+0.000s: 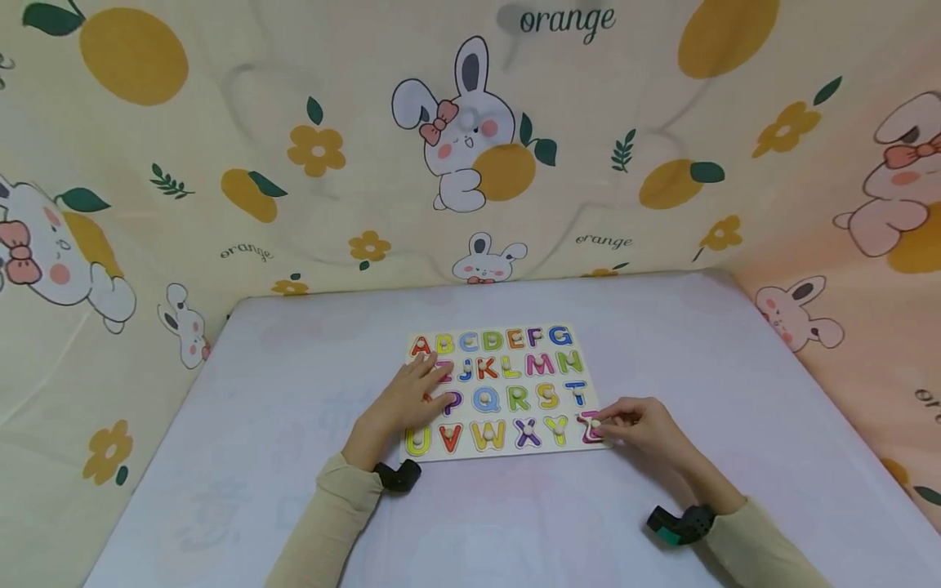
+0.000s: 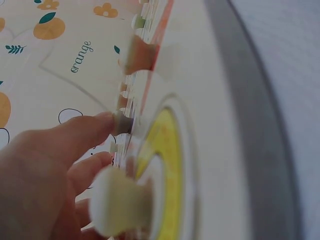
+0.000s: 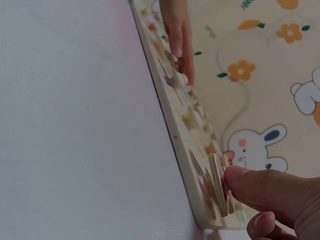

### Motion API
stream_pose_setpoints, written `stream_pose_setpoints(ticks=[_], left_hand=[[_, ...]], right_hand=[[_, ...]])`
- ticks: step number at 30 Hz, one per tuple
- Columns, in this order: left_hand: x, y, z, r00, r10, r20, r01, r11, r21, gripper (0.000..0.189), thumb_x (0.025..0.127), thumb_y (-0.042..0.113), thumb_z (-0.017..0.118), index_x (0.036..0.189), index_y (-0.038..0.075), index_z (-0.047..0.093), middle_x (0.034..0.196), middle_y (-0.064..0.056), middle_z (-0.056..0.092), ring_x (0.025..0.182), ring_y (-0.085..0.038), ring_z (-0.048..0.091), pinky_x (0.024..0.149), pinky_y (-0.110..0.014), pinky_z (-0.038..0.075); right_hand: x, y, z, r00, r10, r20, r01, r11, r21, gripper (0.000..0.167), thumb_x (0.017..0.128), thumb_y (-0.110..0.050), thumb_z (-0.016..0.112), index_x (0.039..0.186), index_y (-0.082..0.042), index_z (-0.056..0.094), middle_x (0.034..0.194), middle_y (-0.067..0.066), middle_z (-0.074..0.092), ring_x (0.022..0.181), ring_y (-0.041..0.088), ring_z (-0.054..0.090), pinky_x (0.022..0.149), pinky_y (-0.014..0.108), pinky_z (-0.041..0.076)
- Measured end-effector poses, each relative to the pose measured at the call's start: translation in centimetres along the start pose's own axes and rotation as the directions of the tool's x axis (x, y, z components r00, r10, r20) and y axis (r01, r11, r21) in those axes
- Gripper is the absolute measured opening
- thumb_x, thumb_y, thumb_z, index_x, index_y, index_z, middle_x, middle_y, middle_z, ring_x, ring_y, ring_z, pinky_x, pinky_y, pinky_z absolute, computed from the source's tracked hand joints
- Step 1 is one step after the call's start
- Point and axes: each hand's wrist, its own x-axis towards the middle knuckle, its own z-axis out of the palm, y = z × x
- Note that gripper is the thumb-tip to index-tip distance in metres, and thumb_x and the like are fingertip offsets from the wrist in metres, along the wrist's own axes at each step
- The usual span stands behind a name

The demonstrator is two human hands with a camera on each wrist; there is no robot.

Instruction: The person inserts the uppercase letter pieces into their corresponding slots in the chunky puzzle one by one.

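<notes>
A white alphabet puzzle board (image 1: 470, 452) lies flat on the table, filled with coloured, knobbed letter pieces. At its near right corner my right hand (image 1: 647, 425) pinches the pink letter Z piece (image 1: 590, 426) between thumb and fingers. The right wrist view shows that piece (image 3: 219, 185) on edge, tilted up from the board's face. My left hand (image 1: 404, 398) rests over the board's left side with its fingers spread. It covers some letters near the purple P (image 1: 452, 402). Its thumb tip (image 2: 105, 121) appears to touch a knob (image 2: 122, 123) in the left wrist view.
Close to the left wrist camera stands the knob of the yellow U (image 2: 117, 202). A pale cloth covers the table (image 1: 250, 457). Behind it hangs a curtain (image 1: 353, 196) printed with rabbits and oranges. Each wrist wears a black camera (image 1: 398, 476).
</notes>
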Motion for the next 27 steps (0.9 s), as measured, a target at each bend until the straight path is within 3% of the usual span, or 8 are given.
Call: stream_pose_setpoints(ticks=[8, 27], left_hand=[[-0.3, -0.3, 0.3, 1.0, 0.001, -0.005, -0.001, 1.0, -0.011, 0.062, 0.094, 0.051, 0.051, 0.149, 0.027, 0.036, 0.163, -0.006, 0.022, 0.153, -0.03, 0.013, 0.125, -0.047, 0.013], [0.8, 0.0, -0.1, 0.999, 0.022, 0.035, -0.021, 0.999, -0.028, 0.063, 0.095, 0.048, 0.051, 0.151, 0.026, 0.032, 0.164, -0.006, 0.016, 0.154, -0.029, 0.009, 0.126, -0.047, 0.011]], right_hand=[[0.3, 0.4, 1.0, 1.0, -0.007, 0.012, 0.008, 0.999, -0.032, 0.022, 0.08, -0.016, 0.077, 0.095, -0.001, 0.075, 0.067, -0.003, 0.048, 0.063, 0.0, 0.041, 0.052, 0.016, 0.035], [0.6, 0.3, 1.1, 1.0, 0.02, 0.021, -0.019, 0.997, -0.072, 0.024, 0.08, -0.021, 0.078, 0.096, -0.003, 0.075, 0.07, 0.0, 0.049, 0.067, 0.002, 0.042, 0.055, 0.017, 0.034]])
